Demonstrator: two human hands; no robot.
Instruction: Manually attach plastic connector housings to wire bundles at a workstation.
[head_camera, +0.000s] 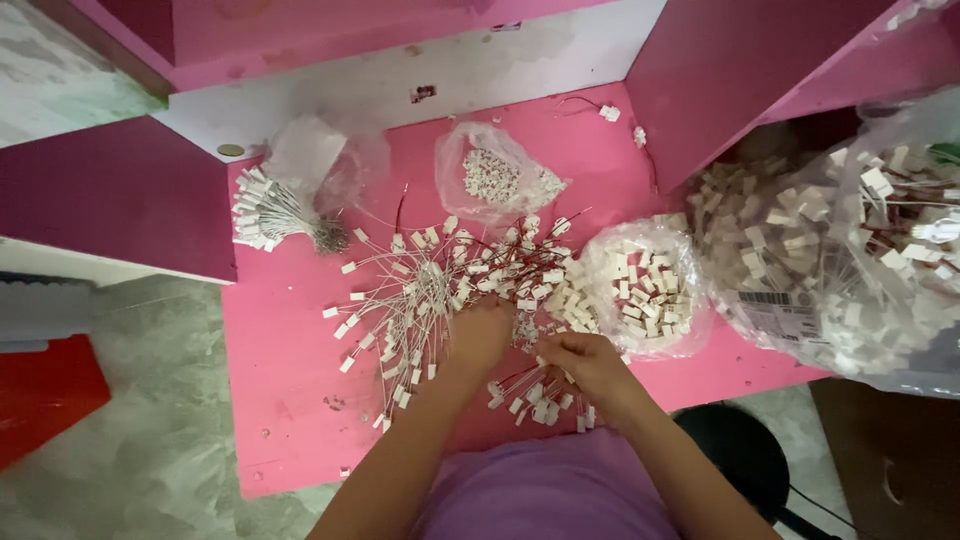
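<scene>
Your left hand (482, 335) rests curled, knuckles up, on the near edge of the big loose pile of wires (440, 285), thin leads with small white plugs on their ends, spread over the middle of the pink table (280, 400). Whether its fingers pinch any wires underneath, you cannot tell from here. Your right hand (588, 365) is closed around a small bunch of wires (535, 395) that fans out toward you at the table's near edge.

Keep the small bunch gripped close to where the leads cross, so the plugs hang level and none slips out. Draw single wires from the outer edge of the pile, not its tangled centre, and lift rather than drag, since the plugs probably snag on each other.

The tied bundle (270, 215) lies well apart at the back left. The open bag of white plugs (645, 285) sits just right of the pile; keep your right elbow clear of it.
</scene>
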